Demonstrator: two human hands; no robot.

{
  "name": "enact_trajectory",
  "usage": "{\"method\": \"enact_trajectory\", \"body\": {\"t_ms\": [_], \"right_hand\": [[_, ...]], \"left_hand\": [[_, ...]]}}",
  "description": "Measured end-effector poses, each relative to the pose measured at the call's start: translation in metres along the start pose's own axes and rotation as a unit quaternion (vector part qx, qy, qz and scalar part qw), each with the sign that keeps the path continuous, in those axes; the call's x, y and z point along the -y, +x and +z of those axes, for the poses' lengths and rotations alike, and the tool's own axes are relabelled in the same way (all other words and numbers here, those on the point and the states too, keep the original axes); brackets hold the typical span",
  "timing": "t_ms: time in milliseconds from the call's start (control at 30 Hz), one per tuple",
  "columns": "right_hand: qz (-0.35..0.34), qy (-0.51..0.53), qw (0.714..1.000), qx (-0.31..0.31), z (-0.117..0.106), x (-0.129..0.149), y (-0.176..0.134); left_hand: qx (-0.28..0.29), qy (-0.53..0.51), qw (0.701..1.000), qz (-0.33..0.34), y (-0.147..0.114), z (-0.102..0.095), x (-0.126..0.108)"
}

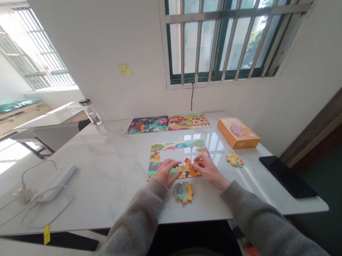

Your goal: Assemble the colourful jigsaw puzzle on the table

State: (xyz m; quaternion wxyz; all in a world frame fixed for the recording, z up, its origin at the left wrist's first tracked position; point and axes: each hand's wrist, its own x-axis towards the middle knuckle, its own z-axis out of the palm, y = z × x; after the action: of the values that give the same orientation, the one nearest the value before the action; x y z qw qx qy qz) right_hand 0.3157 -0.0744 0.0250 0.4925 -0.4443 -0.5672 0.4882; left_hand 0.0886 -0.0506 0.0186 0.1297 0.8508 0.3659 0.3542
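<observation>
A partly assembled jigsaw puzzle (pixel 155 147) lies on the white table, its border of trees and animals joined around a bare white middle. Over its left and lower edge rests my left hand (pixel 166 172), fingers apart, with nothing visible gripped. My right hand (pixel 209 170) is at the lower right side, thumb and fingers closed on a small yellow puzzle piece (pixel 194 162), partly hidden by the fingers. Between both hands sit joined yellow pieces (pixel 187 169) with a red spot. A small pile of loose pieces (pixel 184 192) lies just nearer to me.
More loose pieces (pixel 234 160) lie right, near an orange box (pixel 238 132) and a black tablet (pixel 286 176). Two finished puzzles (pixel 147 125) lie by the wall. A water bottle (pixel 90 112) stands back left. A white power strip (pixel 54 183) with cables lies left.
</observation>
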Motion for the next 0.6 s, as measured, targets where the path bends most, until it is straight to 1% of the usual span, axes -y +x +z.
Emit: {"method": "enact_trajectory", "body": {"t_ms": [67,133,233,300,433,533,600], "right_hand": [[-0.009,0.001,1.000,-0.013,0.002,0.002,-0.001],[-0.018,0.003,1.000,-0.024,0.005,0.005,-0.002],[-0.019,-0.004,0.999,-0.035,0.012,0.008,-0.003],[-0.017,-0.012,0.999,-0.040,0.015,0.008,-0.004],[-0.021,-0.032,0.999,-0.039,0.018,0.002,-0.005],[-0.017,-0.035,0.999,-0.031,0.018,-0.003,-0.005],[-0.040,-0.050,0.998,-0.021,0.015,-0.004,-0.004]], "left_hand": [[-0.013,-0.005,1.000,0.001,0.000,-0.002,-0.004],[-0.010,-0.002,1.000,0.007,0.000,-0.002,-0.006],[0.002,0.016,1.000,0.023,0.001,0.000,-0.004],[-0.010,0.032,0.999,0.029,0.001,0.002,-0.002],[-0.044,0.063,0.997,0.031,0.000,0.003,0.000],[-0.041,0.075,0.996,0.040,-0.001,0.000,-0.001],[-0.041,0.078,0.995,0.040,-0.001,-0.004,-0.002]]}}
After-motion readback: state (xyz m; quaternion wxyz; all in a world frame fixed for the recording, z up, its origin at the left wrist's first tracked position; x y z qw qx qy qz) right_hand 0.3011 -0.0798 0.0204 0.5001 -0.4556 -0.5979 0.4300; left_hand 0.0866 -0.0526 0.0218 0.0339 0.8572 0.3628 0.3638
